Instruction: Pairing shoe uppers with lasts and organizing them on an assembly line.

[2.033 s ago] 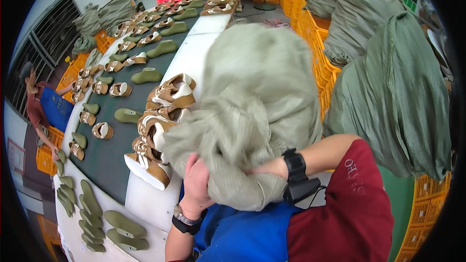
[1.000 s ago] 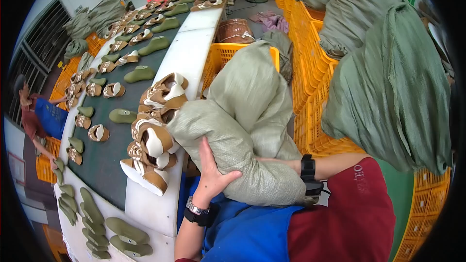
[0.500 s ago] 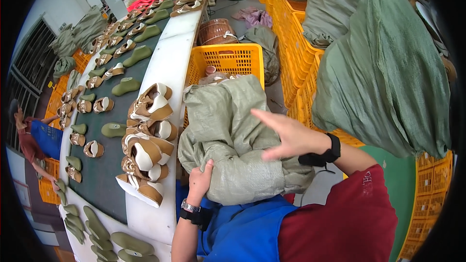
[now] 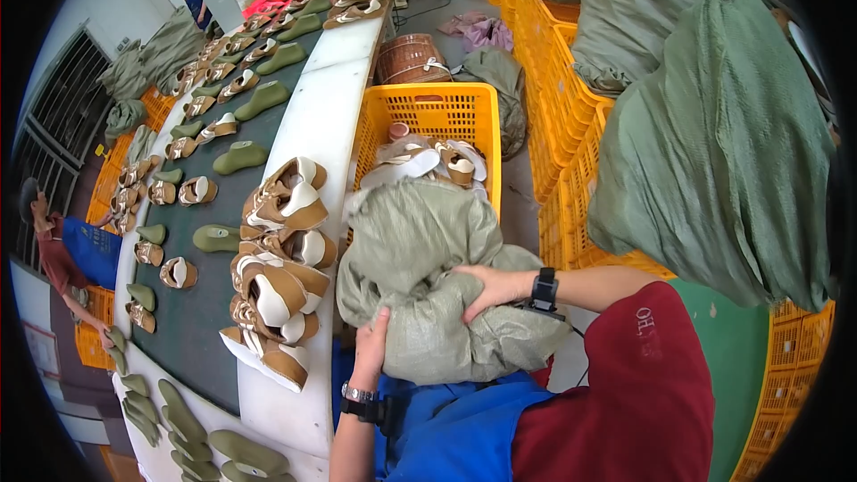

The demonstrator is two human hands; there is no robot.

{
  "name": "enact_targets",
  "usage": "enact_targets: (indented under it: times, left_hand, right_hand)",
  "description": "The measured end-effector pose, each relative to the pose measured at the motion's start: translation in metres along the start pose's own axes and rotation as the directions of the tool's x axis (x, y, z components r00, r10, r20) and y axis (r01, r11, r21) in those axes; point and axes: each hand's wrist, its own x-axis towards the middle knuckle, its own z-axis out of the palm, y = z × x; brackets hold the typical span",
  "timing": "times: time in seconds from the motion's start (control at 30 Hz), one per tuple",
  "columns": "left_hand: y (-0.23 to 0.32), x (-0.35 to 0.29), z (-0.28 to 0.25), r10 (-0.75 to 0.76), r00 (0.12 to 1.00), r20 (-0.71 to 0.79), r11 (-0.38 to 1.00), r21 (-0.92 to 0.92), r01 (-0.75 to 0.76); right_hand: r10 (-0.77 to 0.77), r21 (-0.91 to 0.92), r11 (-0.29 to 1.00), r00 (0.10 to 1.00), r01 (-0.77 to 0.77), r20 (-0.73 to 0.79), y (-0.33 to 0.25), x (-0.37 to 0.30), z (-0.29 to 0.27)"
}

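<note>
Holds a bunched grey-green woven sack at the centre of the frame, just above the blue apron. Grips its left side with the left hand, thumb on top of the cloth, fingers tucked out of sight. Grasps a fold at its right with the right hand, thumb and forefinger set apart around the cloth, other fingers hidden. Wears a metal watch on the left wrist and a black band on the right.

Just beyond the sack, partly hidden by it: a yellow crate with tan-and-white shoes inside. To the left of the sack, along a white strip: a heap of brown-and-white shoes, some tilted on their sides. Farther left, on a dark green belt: more shoes in rows among olive foot-shaped forms. At lower left, on a pale tabletop: further olive forms in clusters. At the left edge of the frame: a co-worker in a blue apron, one hand at an olive form. Along the right: stacked yellow crates and large bulging green sacks.
</note>
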Motion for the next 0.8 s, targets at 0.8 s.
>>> enact_targets:
  times: [0.8]
  left_hand:
    - [-0.033, -0.112, -0.052, -0.346, 0.889, -0.299, 0.887, 0.205, 0.414]
  right_hand:
    - [-0.226, -0.613, 0.505, 0.593, -0.607, -0.773, 0.093, 0.284, -0.356]
